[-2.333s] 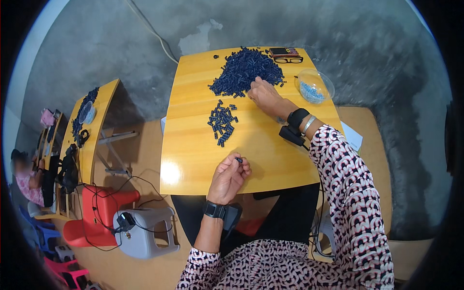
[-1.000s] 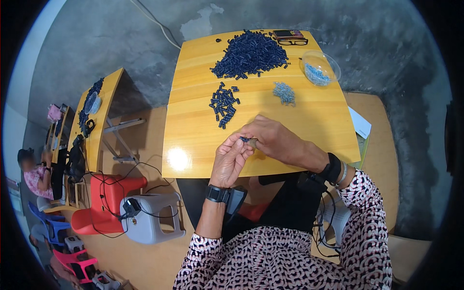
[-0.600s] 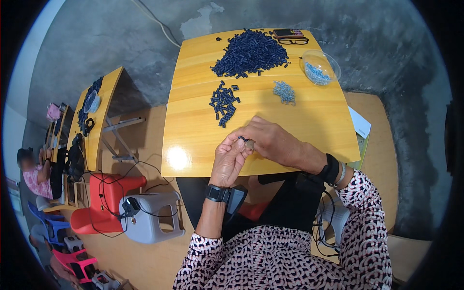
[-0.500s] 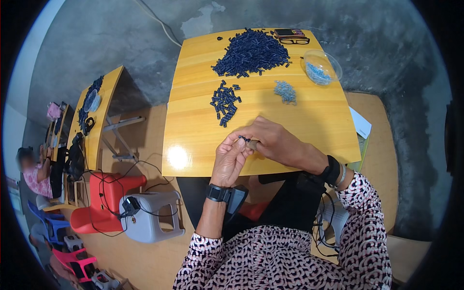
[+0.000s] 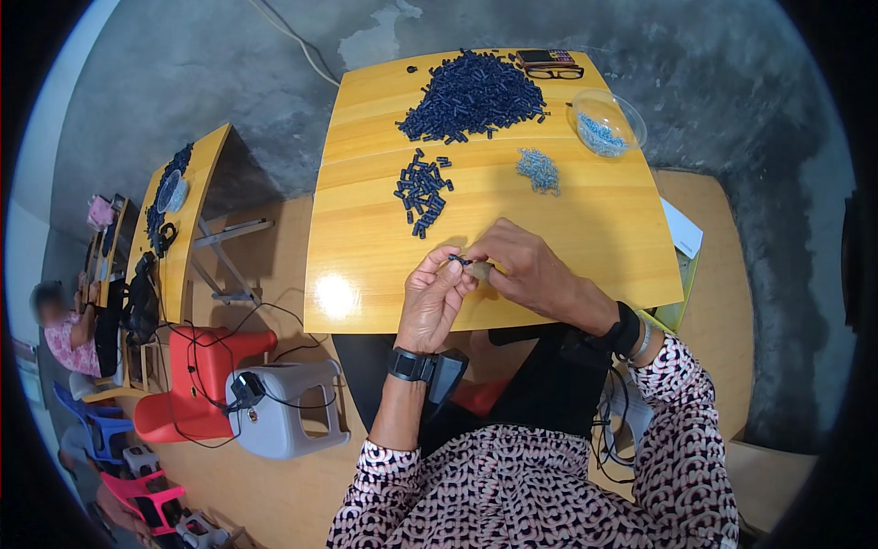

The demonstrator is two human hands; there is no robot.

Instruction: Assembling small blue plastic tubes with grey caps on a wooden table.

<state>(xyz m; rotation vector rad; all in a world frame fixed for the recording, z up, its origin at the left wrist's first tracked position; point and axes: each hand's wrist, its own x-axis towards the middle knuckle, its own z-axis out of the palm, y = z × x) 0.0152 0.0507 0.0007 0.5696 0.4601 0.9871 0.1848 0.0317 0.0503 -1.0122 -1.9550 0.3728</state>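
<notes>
Near the table's front edge, my left hand (image 5: 432, 300) pinches a small dark-blue plastic piece (image 5: 458, 260) between thumb and fingertips. My right hand (image 5: 523, 265) meets it from the right, its fingers closed at the other end of that piece; whether they hold a second part is hidden. Just beyond my hands lies a small group of dark-blue tubular pieces (image 5: 422, 194). To the right of that group is a little heap of tiny grey-blue pieces (image 5: 539, 171). A large pile of similar dark tubular pieces (image 5: 474, 96) covers the back of the table.
At the table's (image 5: 366, 274) back right stand a clear plastic bowl (image 5: 631, 114) with small light-blue pieces, glasses (image 5: 558, 74) and a phone (image 5: 540, 59). A red chair (image 5: 197, 384), a grey stool (image 5: 293, 425) and loose cables are on the left. Another person (image 5: 71, 334) sits far left.
My right hand's fingers have shifted slightly around the small dark piece. Both hands stay together in nearly the same place, and the view has moved a little.
</notes>
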